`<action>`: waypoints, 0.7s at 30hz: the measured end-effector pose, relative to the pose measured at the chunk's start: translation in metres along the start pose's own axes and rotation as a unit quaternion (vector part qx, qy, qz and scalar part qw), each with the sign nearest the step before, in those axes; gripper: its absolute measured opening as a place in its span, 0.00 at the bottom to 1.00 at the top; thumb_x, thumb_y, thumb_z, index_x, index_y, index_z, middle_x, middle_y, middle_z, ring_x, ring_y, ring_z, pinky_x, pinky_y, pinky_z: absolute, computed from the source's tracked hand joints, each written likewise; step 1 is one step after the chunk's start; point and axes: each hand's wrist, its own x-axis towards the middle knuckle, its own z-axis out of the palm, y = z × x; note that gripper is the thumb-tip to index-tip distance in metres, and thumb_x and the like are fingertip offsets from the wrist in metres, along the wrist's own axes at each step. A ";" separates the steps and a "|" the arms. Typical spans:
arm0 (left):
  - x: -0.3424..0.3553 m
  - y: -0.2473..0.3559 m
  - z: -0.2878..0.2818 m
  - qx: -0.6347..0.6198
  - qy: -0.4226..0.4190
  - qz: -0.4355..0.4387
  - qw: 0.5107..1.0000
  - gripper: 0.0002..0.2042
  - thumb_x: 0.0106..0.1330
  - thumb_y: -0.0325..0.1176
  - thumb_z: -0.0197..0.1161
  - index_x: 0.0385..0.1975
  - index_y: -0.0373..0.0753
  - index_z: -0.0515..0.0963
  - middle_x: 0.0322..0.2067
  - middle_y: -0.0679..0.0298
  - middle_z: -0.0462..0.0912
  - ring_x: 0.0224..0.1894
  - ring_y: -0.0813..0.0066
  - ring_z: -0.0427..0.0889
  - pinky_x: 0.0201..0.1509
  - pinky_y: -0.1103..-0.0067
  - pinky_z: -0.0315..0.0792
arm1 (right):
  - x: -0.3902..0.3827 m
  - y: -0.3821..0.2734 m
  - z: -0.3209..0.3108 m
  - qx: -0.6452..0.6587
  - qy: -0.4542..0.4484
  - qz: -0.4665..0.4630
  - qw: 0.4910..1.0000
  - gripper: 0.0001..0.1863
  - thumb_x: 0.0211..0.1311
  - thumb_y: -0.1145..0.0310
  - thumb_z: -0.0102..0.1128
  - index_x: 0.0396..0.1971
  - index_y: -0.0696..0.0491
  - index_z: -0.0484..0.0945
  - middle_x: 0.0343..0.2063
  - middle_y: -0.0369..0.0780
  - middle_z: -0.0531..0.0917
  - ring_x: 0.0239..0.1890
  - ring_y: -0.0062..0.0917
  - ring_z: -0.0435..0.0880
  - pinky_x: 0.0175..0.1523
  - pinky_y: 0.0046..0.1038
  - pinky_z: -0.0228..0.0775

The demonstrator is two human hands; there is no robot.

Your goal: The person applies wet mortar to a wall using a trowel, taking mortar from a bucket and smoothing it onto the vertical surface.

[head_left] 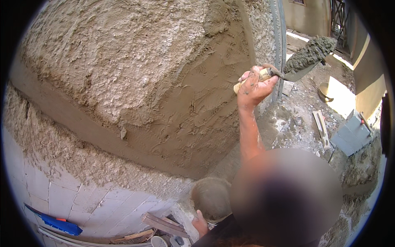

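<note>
A masonry trowel (295, 75) is in my right hand (254, 89), raised beside the wall, its fingers closed round the pale handle. Wet grey mortar (310, 53) is heaped along the blade, which points up and to the right. Low in the view, my left hand (200, 224) grips the near left edge of a round mortar-smeared bowl (212, 199); its far fingers are hidden. The wall has smooth wet plaster (197, 111) next to rough, lighter render (111, 53). A blurred patch covers the lower right, hiding part of my right arm.
A smooth band (61, 111) crosses the wall's left side. A grey upright edge strip (280, 37) stands behind the trowel. On the debris-strewn ground at right lie a wooden float (321, 128), a grey board (350, 132) and a basin (325, 91). Wood scraps (162, 224) and a blue object (55, 221) lie below.
</note>
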 end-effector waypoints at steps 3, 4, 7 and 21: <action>0.013 0.010 -0.013 0.005 0.040 0.103 0.994 0.26 0.69 0.46 0.57 0.23 0.22 0.76 0.18 0.48 0.78 0.22 0.63 0.73 0.32 0.63 0.67 | -0.002 0.069 0.041 -0.189 0.085 -0.031 0.978 0.10 0.63 0.75 0.53 0.41 0.58 0.65 0.23 0.41 0.76 0.21 0.23 0.78 0.23 0.24 0.71; 0.024 0.007 -0.014 0.022 0.031 0.106 0.994 0.26 0.69 0.46 0.57 0.23 0.21 0.76 0.18 0.46 0.78 0.22 0.61 0.74 0.32 0.62 0.67 | -0.011 0.077 0.064 -0.232 0.074 0.028 0.970 0.09 0.62 0.75 0.54 0.40 0.58 0.66 0.23 0.42 0.77 0.22 0.25 0.79 0.23 0.27 0.73; 0.039 -0.021 -0.028 0.113 -0.061 0.017 0.992 0.27 0.69 0.47 0.57 0.24 0.20 0.76 0.20 0.40 0.78 0.23 0.56 0.77 0.32 0.61 0.68 | -0.076 0.111 0.095 -0.349 -0.274 0.123 0.888 0.13 0.60 0.68 0.54 0.41 0.59 0.67 0.22 0.46 0.79 0.25 0.33 0.81 0.28 0.37 0.75; 0.014 -0.004 0.000 -0.067 0.013 0.139 0.988 0.27 0.66 0.46 0.62 0.15 0.26 0.70 0.13 0.55 0.73 0.19 0.70 0.64 0.26 0.63 0.62 | -0.186 -0.028 -0.282 -0.322 -0.913 0.164 0.190 0.16 0.52 0.66 0.58 0.36 0.62 0.79 0.33 0.55 0.82 0.40 0.50 0.82 0.45 0.46 0.73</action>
